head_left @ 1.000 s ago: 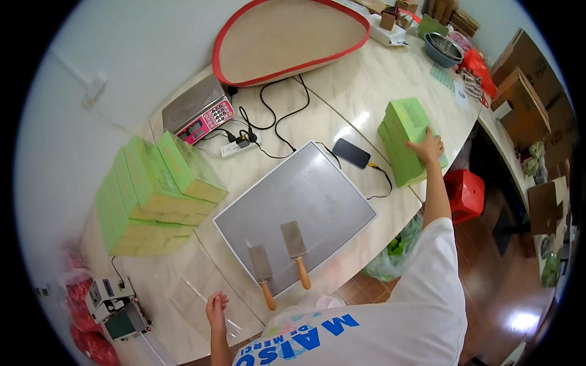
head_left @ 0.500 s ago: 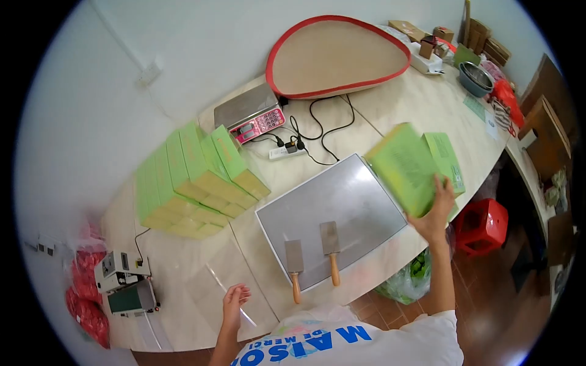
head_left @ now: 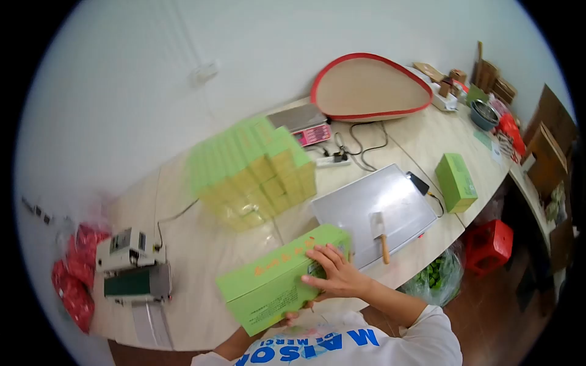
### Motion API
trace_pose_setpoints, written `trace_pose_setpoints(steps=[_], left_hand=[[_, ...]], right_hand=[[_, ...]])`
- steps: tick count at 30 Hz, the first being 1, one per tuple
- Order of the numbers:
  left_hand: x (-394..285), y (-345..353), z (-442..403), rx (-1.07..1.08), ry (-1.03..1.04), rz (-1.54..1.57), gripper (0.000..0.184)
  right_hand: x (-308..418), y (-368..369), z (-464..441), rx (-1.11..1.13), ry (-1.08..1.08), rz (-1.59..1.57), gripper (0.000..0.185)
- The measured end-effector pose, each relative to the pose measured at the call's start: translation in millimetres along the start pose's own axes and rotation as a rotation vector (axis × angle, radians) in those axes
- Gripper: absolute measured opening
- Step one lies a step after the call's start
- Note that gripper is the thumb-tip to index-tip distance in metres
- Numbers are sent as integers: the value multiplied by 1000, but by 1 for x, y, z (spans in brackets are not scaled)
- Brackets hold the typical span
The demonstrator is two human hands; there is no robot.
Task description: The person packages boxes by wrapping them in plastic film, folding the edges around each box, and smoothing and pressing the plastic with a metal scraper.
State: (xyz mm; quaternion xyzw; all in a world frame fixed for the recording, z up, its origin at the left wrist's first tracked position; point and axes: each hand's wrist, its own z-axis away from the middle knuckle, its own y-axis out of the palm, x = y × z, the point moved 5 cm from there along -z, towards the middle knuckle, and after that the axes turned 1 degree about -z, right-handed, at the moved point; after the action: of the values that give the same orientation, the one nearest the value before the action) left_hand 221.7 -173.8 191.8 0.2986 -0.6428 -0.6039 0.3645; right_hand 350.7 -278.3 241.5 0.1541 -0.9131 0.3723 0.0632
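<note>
Green box [head_left: 262, 280] is now brought from beside the grey panel [head_left: 351, 204] to the torso, grasped in both hands: right hand [head_left: 339, 279] on its side, left hand [head_left: 292, 316] mostly hidden at the near edge, empty earlier. Marbled tabletop [head_left: 192, 250] is backed by white wall [head_left: 134, 85]. Orange box characters are blurred; "DE MERCI" is printed on white shirt [head_left: 409, 349].
</note>
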Motion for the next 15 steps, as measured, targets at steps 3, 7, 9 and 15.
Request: trace_pose_setpoints(steps=[3, 7, 9, 15], left_hand=[[-7, -23, 79, 118, 165, 55, 66], [-14, -77, 179, -483, 748, -587, 61], [-8, -86, 207, -562, 799, -227, 58], [9, -163, 247, -797, 626, -634, 66]], right_hand=[[27, 51, -30, 146, 125, -66, 77], [48, 120, -24, 291, 547, -388, 62], [70, 160, -17, 298, 837, -770, 63], [126, 240, 37, 229, 1457, -1124, 82]])
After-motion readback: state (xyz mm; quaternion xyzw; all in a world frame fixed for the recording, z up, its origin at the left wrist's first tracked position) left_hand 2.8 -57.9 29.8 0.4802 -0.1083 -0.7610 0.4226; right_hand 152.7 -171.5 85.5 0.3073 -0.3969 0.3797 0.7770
